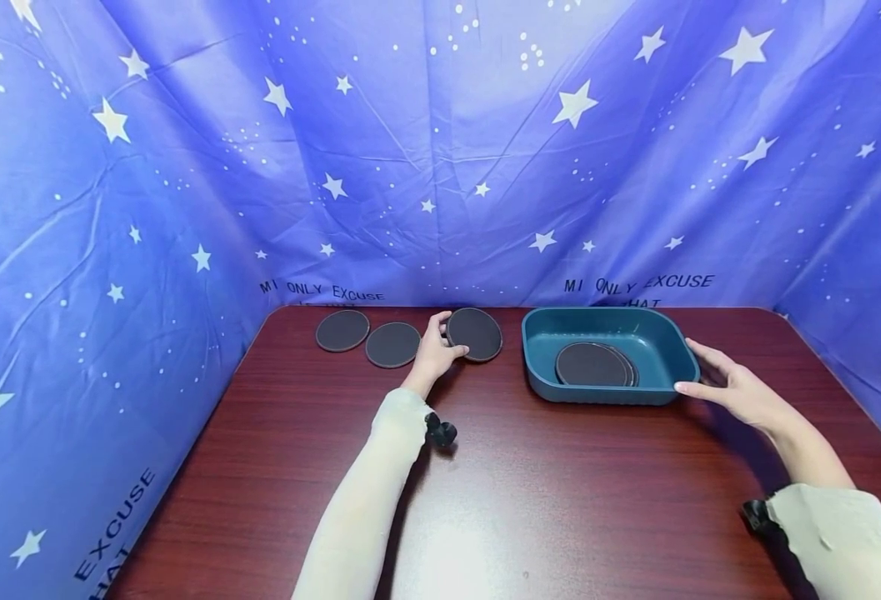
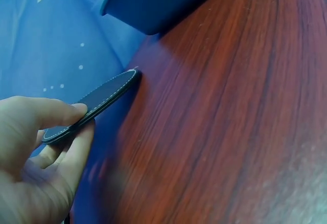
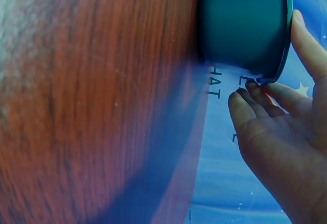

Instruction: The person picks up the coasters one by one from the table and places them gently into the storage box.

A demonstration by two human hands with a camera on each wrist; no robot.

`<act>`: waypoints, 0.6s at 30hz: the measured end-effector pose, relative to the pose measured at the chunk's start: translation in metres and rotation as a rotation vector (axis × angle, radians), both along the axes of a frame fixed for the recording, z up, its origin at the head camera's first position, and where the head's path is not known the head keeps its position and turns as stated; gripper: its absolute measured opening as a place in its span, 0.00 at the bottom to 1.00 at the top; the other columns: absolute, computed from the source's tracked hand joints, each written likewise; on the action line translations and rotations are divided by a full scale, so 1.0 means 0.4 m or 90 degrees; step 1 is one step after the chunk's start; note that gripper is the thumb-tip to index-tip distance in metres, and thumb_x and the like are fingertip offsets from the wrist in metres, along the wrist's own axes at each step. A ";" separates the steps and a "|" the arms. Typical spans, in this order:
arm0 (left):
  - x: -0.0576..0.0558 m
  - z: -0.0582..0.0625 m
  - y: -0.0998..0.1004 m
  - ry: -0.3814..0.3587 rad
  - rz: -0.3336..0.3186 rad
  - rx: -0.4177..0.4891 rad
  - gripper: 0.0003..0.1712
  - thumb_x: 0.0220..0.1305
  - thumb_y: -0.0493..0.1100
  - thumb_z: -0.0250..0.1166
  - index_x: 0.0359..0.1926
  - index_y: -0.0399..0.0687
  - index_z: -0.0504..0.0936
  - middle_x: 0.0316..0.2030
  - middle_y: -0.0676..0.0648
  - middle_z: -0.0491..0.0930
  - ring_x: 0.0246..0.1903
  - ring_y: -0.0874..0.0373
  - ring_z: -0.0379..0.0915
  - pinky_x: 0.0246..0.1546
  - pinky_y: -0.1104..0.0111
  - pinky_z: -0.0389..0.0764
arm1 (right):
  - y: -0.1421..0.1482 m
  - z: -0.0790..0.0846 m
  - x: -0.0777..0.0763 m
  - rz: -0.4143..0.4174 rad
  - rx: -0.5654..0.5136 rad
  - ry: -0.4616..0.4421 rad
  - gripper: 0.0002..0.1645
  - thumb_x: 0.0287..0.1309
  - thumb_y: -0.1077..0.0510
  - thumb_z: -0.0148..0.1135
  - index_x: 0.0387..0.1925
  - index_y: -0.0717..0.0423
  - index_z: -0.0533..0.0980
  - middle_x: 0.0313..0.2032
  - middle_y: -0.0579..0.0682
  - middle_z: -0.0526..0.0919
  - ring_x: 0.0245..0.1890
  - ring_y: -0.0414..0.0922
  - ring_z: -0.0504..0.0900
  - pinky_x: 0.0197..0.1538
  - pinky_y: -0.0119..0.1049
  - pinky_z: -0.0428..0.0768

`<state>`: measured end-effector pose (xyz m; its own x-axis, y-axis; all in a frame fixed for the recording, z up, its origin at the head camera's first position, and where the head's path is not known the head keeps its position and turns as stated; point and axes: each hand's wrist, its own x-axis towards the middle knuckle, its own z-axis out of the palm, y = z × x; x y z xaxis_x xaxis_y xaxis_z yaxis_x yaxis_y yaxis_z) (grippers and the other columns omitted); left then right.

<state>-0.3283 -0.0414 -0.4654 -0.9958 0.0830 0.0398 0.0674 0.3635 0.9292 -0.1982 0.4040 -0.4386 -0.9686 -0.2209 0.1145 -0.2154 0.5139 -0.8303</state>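
My left hand (image 1: 436, 350) pinches a round black coaster (image 1: 474, 335) by its left edge, thumb on one face and fingers behind. White stitching runs round its rim, and in the left wrist view the coaster (image 2: 110, 92) is seen tilted, nearly edge-on. To its right stands a teal basin (image 1: 605, 395) with rounded corners. Several similar coasters (image 1: 593, 365) lie overlapping inside it. My right hand (image 1: 743, 392) holds the basin's right end, the thumb at the near corner and the fingers farther back. The right wrist view shows thumb and fingertips at the basin's rim (image 3: 288, 35).
Two more black coasters, one (image 1: 342, 331) at the far left and one (image 1: 392, 345) beside my left hand, lie flat near the back edge of the reddish-brown wooden table (image 1: 560, 483). A blue star-patterned curtain (image 1: 425, 150) hangs behind and at both sides.
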 end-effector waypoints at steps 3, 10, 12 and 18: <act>0.000 0.002 -0.009 -0.020 0.009 0.056 0.44 0.55 0.25 0.69 0.71 0.44 0.62 0.58 0.35 0.75 0.51 0.43 0.81 0.44 0.67 0.85 | 0.000 0.000 0.001 -0.001 0.003 0.000 0.47 0.65 0.65 0.62 0.76 0.68 0.47 0.66 0.29 0.62 0.52 0.08 0.63 0.51 0.07 0.66; -0.003 0.005 -0.029 -0.049 0.022 0.192 0.45 0.56 0.20 0.64 0.72 0.43 0.61 0.59 0.32 0.71 0.42 0.52 0.79 0.42 0.63 0.88 | 0.000 0.001 -0.001 0.000 0.004 0.003 0.47 0.65 0.64 0.61 0.76 0.68 0.47 0.66 0.29 0.62 0.52 0.08 0.63 0.51 0.07 0.66; -0.004 0.006 -0.034 -0.049 0.026 0.209 0.45 0.56 0.20 0.64 0.73 0.43 0.60 0.58 0.33 0.72 0.40 0.55 0.78 0.40 0.64 0.88 | 0.000 0.001 0.000 -0.005 0.012 -0.004 0.47 0.66 0.63 0.61 0.76 0.67 0.47 0.67 0.31 0.62 0.51 0.08 0.62 0.51 0.07 0.66; -0.001 0.025 -0.044 -0.048 0.033 0.252 0.43 0.59 0.21 0.62 0.73 0.45 0.62 0.53 0.35 0.75 0.35 0.60 0.79 0.37 0.68 0.88 | 0.002 0.005 0.001 -0.014 0.027 -0.018 0.47 0.66 0.61 0.61 0.77 0.65 0.46 0.70 0.38 0.60 0.51 0.07 0.60 0.51 0.06 0.65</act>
<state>-0.3287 -0.0588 -0.4554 -0.9996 0.0251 -0.0151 -0.0157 -0.0229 0.9996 -0.1979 0.4047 -0.4368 -0.9758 -0.2041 0.0786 -0.1812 0.5531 -0.8132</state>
